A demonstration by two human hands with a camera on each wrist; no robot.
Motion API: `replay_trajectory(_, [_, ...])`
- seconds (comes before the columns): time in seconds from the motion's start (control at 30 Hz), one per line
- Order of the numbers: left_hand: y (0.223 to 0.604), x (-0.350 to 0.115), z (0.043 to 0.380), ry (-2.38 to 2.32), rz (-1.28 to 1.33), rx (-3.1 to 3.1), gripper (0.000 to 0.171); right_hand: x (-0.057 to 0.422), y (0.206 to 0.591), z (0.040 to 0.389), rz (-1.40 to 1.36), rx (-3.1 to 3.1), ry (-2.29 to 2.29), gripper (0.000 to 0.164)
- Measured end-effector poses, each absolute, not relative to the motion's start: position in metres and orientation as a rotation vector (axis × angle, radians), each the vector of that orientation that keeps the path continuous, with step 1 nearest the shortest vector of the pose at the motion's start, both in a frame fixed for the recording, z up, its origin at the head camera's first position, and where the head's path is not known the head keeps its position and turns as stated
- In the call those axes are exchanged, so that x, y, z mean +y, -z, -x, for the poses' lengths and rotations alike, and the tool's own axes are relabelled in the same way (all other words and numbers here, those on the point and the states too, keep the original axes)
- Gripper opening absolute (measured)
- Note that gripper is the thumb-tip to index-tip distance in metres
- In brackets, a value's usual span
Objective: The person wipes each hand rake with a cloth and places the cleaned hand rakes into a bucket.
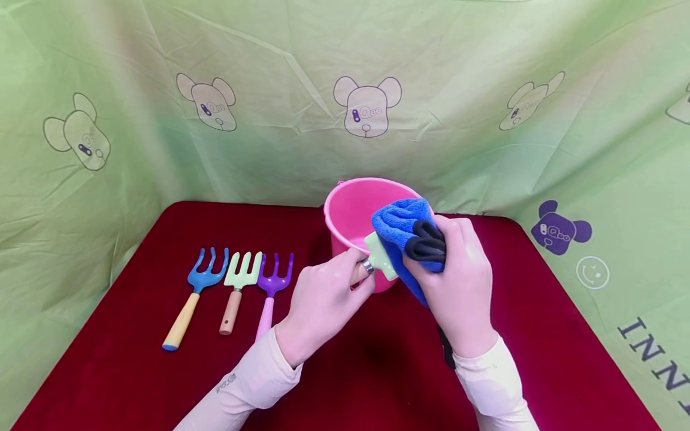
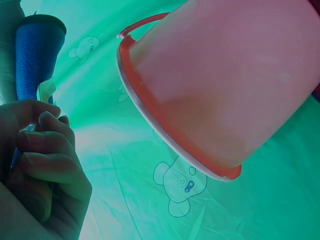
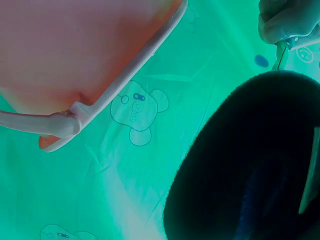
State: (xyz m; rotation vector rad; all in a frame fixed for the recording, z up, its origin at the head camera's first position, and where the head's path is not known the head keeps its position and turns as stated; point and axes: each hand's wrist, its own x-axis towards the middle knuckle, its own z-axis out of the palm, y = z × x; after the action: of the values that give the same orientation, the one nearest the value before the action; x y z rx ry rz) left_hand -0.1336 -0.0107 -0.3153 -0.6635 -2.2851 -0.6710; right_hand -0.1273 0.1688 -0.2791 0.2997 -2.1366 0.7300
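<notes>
My left hand (image 1: 323,299) grips the wooden handle of a small garden tool with a pale green head (image 1: 383,258). The tool's far end is hidden under a blue cloth (image 1: 399,224) with black edging, so its exact kind cannot be told. Bunched in my right hand (image 1: 466,287), the cloth lies folded over that head. In the left wrist view, curled fingers (image 2: 50,145) hold the tool below the cloth (image 2: 37,60). Dark cloth (image 3: 235,155) fills much of the right wrist view and covers most of the tool.
Just beyond my hands stands a pink bucket (image 1: 350,209). To the left, a blue fork (image 1: 207,278), a pale green fork (image 1: 244,276) and a purple fork (image 1: 275,282) lie in a row on the red table cover (image 1: 145,287). Green printed curtains (image 1: 280,149) surround the table.
</notes>
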Motion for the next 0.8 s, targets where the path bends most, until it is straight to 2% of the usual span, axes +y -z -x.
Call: replay_trajectory(0.8, [0.315,-0.010,0.134,0.659,0.659,-2.266,0.014,0.186,0.271,0.131,-0.157,-2.107,-0.780,0.043])
